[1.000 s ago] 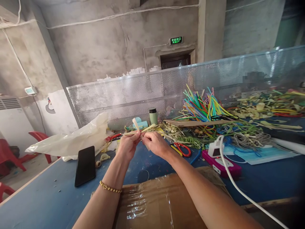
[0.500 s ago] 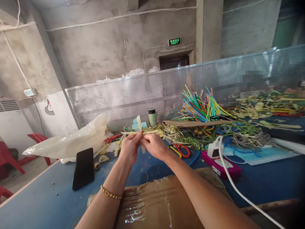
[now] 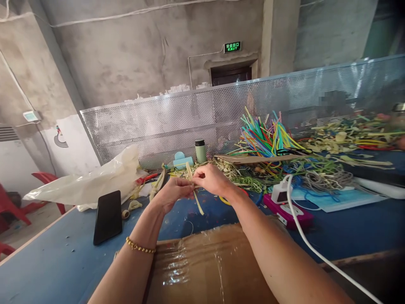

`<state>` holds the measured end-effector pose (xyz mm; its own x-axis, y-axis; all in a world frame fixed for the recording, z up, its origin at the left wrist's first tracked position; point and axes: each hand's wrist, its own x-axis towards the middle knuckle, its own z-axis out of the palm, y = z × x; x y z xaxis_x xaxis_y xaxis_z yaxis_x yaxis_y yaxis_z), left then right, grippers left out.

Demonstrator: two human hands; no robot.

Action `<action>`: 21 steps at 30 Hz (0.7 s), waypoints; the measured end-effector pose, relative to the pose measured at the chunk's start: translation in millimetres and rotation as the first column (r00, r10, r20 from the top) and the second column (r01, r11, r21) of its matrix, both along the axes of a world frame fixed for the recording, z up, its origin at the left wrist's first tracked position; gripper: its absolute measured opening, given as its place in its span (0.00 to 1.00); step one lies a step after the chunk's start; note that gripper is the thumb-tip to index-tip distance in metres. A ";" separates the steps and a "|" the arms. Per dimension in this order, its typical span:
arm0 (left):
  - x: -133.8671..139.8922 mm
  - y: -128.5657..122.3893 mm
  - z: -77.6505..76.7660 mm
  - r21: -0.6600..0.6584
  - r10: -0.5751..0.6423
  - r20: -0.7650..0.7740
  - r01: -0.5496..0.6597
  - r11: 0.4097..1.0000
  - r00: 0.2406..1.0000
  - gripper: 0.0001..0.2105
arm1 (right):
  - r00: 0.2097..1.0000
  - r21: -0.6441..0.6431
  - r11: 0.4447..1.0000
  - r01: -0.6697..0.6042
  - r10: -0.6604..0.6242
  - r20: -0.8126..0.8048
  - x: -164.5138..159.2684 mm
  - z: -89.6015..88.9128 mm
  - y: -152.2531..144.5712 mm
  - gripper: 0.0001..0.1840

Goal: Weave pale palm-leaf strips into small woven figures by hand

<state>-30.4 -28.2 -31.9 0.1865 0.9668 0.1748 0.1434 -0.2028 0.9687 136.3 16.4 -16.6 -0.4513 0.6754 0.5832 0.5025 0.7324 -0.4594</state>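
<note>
Over the blue table, both hands meet at a pale, flat strip that looks like dried husk. One end of it stands up between the hands, and a thin tail hangs down to the right beneath them. My left hand is closed, pinching the strip with thumb and fingers. Close against it, my right hand also pinches the strip, knuckles up. The crossing point is mostly covered by the fingertips. Below my forearms lies a brown cardboard piece with shiny tape on it.
A black phone lies left, near a plastic bag. Behind the hands are a green bottle and husk scraps. Colourful pipes, a magenta power strip with a white cable, and a blue mask sit right. A perforated metal screen stands behind.
My right hand has turned and risen slightly at the strip. The sideways ends seen before are no longer visible, and the tail now hangs lower and slanted. The view has shifted slightly.
</note>
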 end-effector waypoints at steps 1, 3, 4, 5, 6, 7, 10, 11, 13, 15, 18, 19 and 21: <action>-1.3 0.9 -0.7 0.002 -0.023 0.001 0.023 1.000 1.000 0.09 | 1.000 -0.034 0.999 -0.011 0.011 -0.025 0.0 -0.3 1.3 0.09; -3.0 2.1 -1.1 0.004 -0.075 0.022 0.075 0.997 0.997 0.11 | 0.996 -0.053 0.998 -0.017 0.012 -0.090 -0.6 -0.1 2.0 0.10; -3.0 2.1 -0.7 0.005 -0.098 0.045 0.098 0.995 0.994 0.12 | 0.993 -0.056 0.998 -0.020 0.013 -0.116 -1.1 0.1 1.7 0.09; -2.4 1.8 0.0 0.008 -0.116 0.074 0.116 0.993 0.990 0.13 | 0.990 -0.059 0.998 -0.021 0.012 -0.139 -1.7 0.3 1.2 0.09; -1.1 1.1 0.9 0.009 -0.123 0.103 0.123 0.992 0.987 0.13 | 0.988 -0.063 0.998 -0.020 0.010 -0.156 -2.2 0.5 0.5 0.09; 0.6 0.3 1.8 0.009 -0.112 0.127 0.112 0.994 0.986 0.12 | 0.986 -0.068 0.997 -0.020 0.008 -0.167 -2.6 0.7 -0.3 0.09; 6.6 -2.4 4.2 0.012 0.001 0.147 -0.003 1.000 0.989 0.09 | 0.984 -0.082 0.996 -0.021 0.006 -0.179 -3.7 1.2 -2.1 0.09; 8.4 -3.1 4.6 0.020 0.051 0.141 -0.054 0.998 0.989 0.08 | 0.983 -0.084 0.996 -0.019 0.004 -0.182 -4.0 1.4 -2.5 0.09; 10.9 -3.8 5.0 0.045 0.129 0.131 -0.136 0.990 0.983 0.07 | 0.982 -0.086 0.996 -0.014 -0.003 -0.190 -4.8 1.8 -2.6 0.09; 12.3 -3.5 4.8 0.076 0.165 0.126 -0.176 0.982 0.978 0.08 | 0.982 -0.085 0.996 -0.014 -0.002 -0.186 -5.8 2.0 -2.2 0.11; 13.5 -1.7 3.3 0.109 0.174 0.113 -0.186 0.976 0.978 0.09 | 0.989 -0.061 0.998 0.005 -0.014 -0.148 -7.4 1.8 -1.6 0.14; 14.0 -0.9 2.3 0.117 0.171 0.106 -0.183 0.976 0.980 0.09 | 0.991 -0.048 0.999 0.023 -0.029 -0.134 -7.9 1.6 -1.6 0.15; 15.3 0.5 -0.2 0.137 0.156 0.082 -0.166 0.977 0.984 0.10 | 0.992 -0.024 0.998 0.064 -0.066 -0.109 -8.4 1.1 -1.8 0.17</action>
<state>-15.1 -27.7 -32.1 0.0132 0.9474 0.3199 0.1181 -0.3192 0.9403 128.0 14.6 -15.5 -0.3397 0.7137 0.6126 0.4946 0.6896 -0.5291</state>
